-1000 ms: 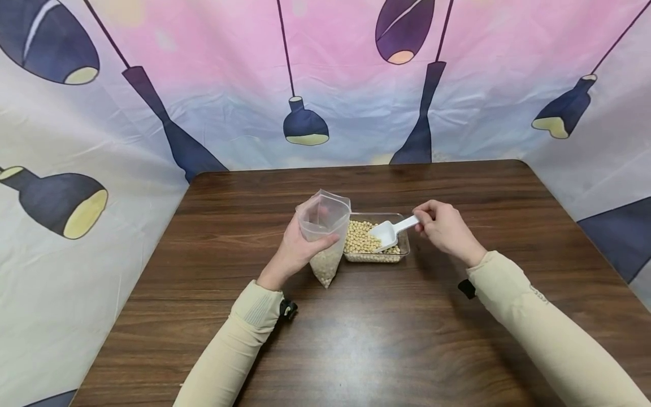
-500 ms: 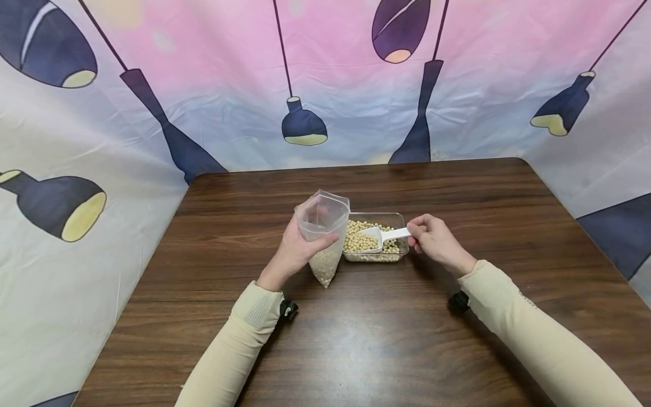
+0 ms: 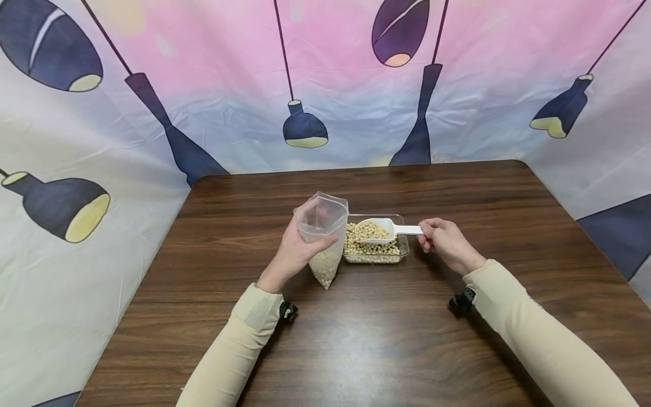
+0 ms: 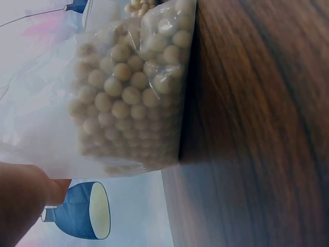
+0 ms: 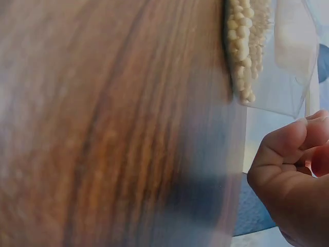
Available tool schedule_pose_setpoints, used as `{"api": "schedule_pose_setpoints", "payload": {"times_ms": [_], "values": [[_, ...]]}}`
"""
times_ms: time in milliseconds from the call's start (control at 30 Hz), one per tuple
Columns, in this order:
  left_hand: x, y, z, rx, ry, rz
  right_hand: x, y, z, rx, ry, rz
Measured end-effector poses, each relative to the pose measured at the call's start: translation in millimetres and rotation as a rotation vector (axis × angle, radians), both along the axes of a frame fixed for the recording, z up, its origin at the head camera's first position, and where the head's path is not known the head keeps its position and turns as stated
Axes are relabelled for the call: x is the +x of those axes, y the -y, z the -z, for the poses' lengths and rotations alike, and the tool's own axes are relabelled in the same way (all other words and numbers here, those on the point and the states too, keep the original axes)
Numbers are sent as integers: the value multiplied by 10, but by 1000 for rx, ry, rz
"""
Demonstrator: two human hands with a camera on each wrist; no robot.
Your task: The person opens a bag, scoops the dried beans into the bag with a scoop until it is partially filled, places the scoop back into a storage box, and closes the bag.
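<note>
My left hand [image 3: 300,246] grips a clear plastic bag [image 3: 325,229] around its upper part, keeping the mouth open. Pale soybeans [image 4: 123,98] fill the bag's lower part, and its bottom meets the table. In my right hand [image 3: 447,243] is a white scoop [image 3: 389,229], pinched by the end of its handle. Its bowl carries a heap of soybeans [image 3: 371,230] over a clear plastic box [image 3: 404,249], just right of the bag. More soybeans [image 5: 241,46] lie inside that box. The right wrist view shows curled fingers [image 5: 285,149] beside the box's end.
Everything stands on a dark wood-grain table [image 3: 356,339]. Behind the table hangs a cloth backdrop [image 3: 244,124] printed with lamps. A small black device [image 3: 461,302] sits at the right wrist, and another black device [image 3: 288,310] at the left.
My right hand first pushed the scoop leftward into the soybeans. Now the scoop is raised and level with a load in it, the hand slightly back right. The left hand and bag stayed put.
</note>
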State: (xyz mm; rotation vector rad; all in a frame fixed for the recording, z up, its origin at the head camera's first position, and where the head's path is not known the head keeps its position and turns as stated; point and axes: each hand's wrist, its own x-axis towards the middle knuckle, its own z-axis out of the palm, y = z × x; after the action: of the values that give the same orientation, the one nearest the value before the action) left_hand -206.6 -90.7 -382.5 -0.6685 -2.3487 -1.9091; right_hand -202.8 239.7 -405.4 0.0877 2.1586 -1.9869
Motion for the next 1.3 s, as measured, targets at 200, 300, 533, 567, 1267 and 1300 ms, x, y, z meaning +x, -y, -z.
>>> {"api": "schedule_pose_setpoints", "payload": {"times_ms": [200, 300, 533, 567, 1267, 1300], "values": [[106, -31, -177, -4, 3, 12, 25, -45, -84, -109, 35, 4], [170, -46, -268, -4, 0, 14, 38, -46, -190, -177, 35, 18], [175, -35, -267, 7, -9, 17, 93, -23, -545, -336, 0, 55], [172, -32, -262, 8, -10, 18, 102, -18, -593, -363, -7, 59], [-11, 9, 30, 3, -24, 2, 260, 240, -1058, -606, -147, -2], [-12, 10, 35, 4, -27, 2, 263, 256, -1073, -600, -154, -1]]}}
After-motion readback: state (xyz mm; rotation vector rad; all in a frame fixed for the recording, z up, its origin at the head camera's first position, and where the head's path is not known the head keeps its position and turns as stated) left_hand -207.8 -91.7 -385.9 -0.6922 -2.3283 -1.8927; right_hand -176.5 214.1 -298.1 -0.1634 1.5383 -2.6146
